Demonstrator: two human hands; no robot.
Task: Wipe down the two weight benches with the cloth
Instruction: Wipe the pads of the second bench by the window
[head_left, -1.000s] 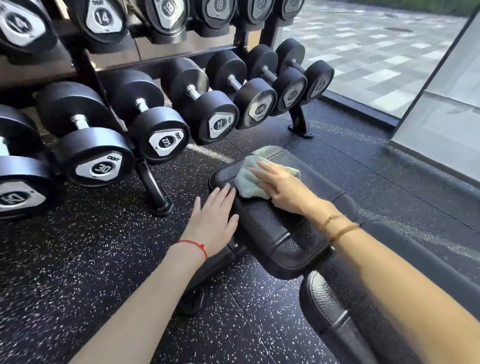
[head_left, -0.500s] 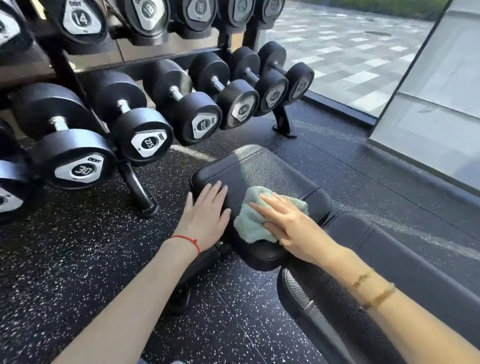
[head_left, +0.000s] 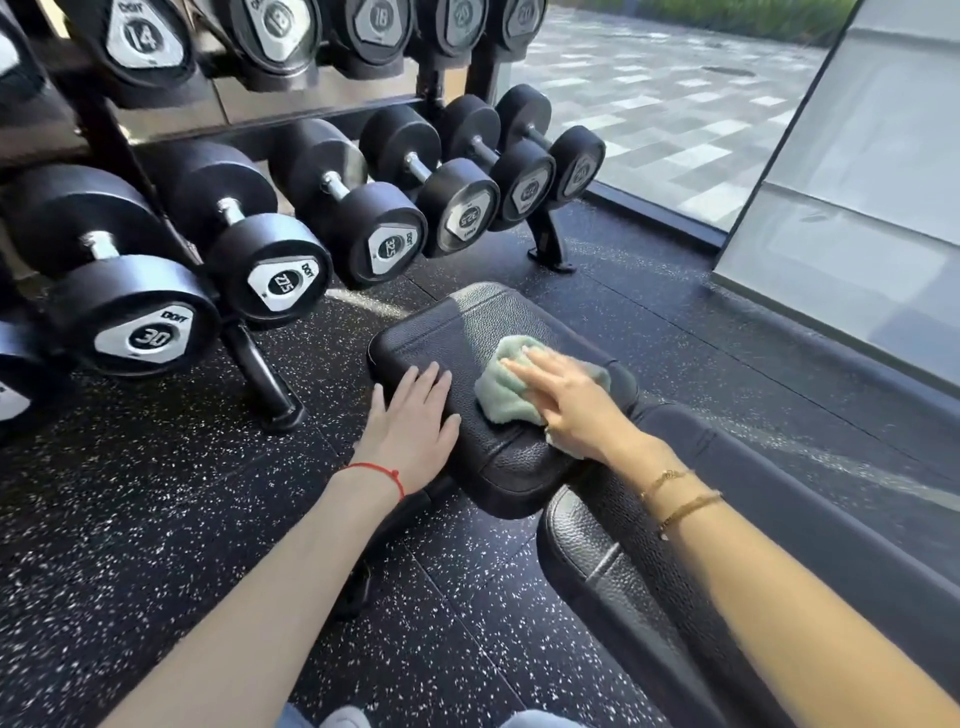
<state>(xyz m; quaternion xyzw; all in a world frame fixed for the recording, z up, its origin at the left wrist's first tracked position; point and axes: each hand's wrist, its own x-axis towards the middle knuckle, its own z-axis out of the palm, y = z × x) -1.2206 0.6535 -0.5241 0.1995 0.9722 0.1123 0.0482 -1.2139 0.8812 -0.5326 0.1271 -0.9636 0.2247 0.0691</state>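
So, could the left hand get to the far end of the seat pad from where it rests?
Probably yes. The left hand lies flat on the seat pad near its left edge, and the pad ahead of its fingers is bare; the cloth sits to its right.

A right hand (head_left: 574, 405) presses flat on a green cloth (head_left: 506, 389) lying on the black seat pad (head_left: 467, 332) of a weight bench, while the left hand (head_left: 413, 423) lies flat on the pad's near-left edge. A rack of dumbbells (head_left: 291, 218) stands beyond on speckled rubber floor (head_left: 130, 493), beside a window (head_left: 670, 98).
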